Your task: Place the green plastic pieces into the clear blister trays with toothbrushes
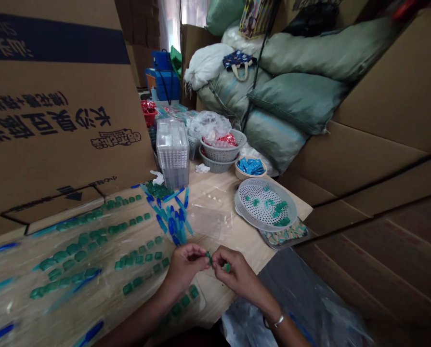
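Observation:
My left hand (185,268) pinches a small green piece (208,255) between thumb and forefinger. From the other side, the fingertips of my right hand (235,271) are closed on the same piece, and its exact shape is mostly covered. Another green piece (227,267) shows by my right fingers. Left of my hands, green square pieces (139,259) lie in rows on clear sheets. Just beyond my left hand is a heap of blue and light-blue pen-shaped pieces (177,219). A clear plastic bag (210,219) lies flat beyond both hands.
A white perforated tray (264,190) with loose green pieces sits at the right table edge, over a metal tray (287,236). Clear plastic boxes (172,147) are stacked behind, near grey baskets (220,153) and a bowl of blue packets (251,166). A large carton (56,125) walls the left.

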